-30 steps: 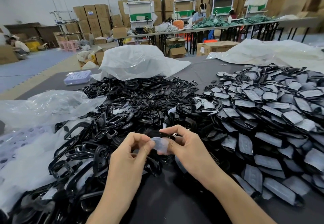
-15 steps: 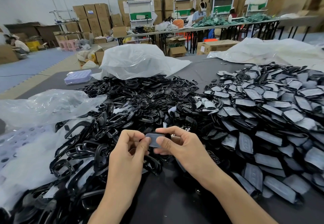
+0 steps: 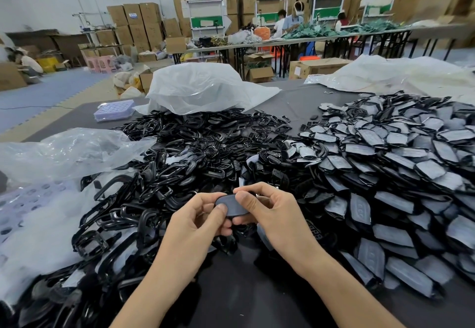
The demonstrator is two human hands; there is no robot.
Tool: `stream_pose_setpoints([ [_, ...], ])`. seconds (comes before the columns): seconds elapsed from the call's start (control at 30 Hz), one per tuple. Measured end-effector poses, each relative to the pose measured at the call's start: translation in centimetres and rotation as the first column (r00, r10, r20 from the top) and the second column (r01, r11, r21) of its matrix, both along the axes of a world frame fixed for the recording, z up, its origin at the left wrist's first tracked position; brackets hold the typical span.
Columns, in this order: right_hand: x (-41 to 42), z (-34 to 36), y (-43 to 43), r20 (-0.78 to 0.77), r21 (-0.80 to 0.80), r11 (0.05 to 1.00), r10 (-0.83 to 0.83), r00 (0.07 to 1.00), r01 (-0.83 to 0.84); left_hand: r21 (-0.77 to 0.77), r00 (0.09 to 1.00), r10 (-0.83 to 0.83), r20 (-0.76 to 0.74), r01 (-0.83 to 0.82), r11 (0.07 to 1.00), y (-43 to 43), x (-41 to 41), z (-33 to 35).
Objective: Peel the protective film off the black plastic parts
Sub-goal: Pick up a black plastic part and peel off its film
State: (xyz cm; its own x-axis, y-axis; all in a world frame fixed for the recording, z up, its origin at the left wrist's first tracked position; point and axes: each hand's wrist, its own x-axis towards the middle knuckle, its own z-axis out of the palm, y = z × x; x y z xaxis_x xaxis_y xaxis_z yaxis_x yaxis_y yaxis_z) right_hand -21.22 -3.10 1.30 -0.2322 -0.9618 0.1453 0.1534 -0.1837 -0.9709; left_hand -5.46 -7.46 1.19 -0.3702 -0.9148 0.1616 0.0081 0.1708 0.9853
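Left hand (image 3: 195, 222) pinches the part (image 3: 227, 204) from 9 o'clock, right hand (image 3: 272, 214) pinches it from 3, low at the table's (image 3: 257, 291) 6 o'clock; the loose pale film of a second ago is gone, so this is likely a fresh part to peel

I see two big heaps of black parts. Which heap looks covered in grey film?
The heap on the right: its flat pieces show dull grey faces. The left heap is mostly glossy black open frames.
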Motion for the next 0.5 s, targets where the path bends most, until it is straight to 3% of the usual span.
stream_pose_setpoints([
  [0.17, 0.07, -0.07, -0.1, -0.037, -0.003, 1.0, 0.021, 0.999, -0.021, -0.075, 0.996, 0.08, -0.03, -0.082, 0.994, 0.14, -0.05, -0.17],
  [0.5, 0.42, -0.38, -0.57, 0.28, 0.061, 0.994, 0.073, 0.957, -0.093, -0.178, 0.993, 0.118, -0.008, -0.117, 0.977, 0.5, -0.49, -0.28],
])
